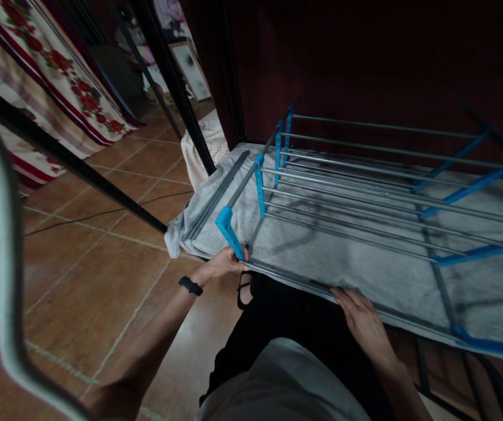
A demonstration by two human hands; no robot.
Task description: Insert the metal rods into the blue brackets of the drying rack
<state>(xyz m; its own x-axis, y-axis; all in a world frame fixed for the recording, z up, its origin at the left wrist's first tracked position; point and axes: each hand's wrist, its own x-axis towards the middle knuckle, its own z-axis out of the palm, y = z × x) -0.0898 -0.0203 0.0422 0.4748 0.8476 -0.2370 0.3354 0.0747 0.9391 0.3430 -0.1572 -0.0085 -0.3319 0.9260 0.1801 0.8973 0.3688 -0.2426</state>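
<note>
A partly built rack of grey metal rods and blue plastic brackets lies on a grey cloth-covered surface. My left hand is closed at the lower end of the blue corner bracket, where a long metal rod meets it. That rod runs along the near edge of the cloth. Further right, my right hand rests over the same rod, fingers bent across it and thumb hidden. Several loose rods lie together left of the rack.
Black metal posts rise at the left of the surface. A pale curved tube crosses the far left. A dark cable lies on the tiled floor. A flowered curtain hangs at upper left, and a dark panel stands behind.
</note>
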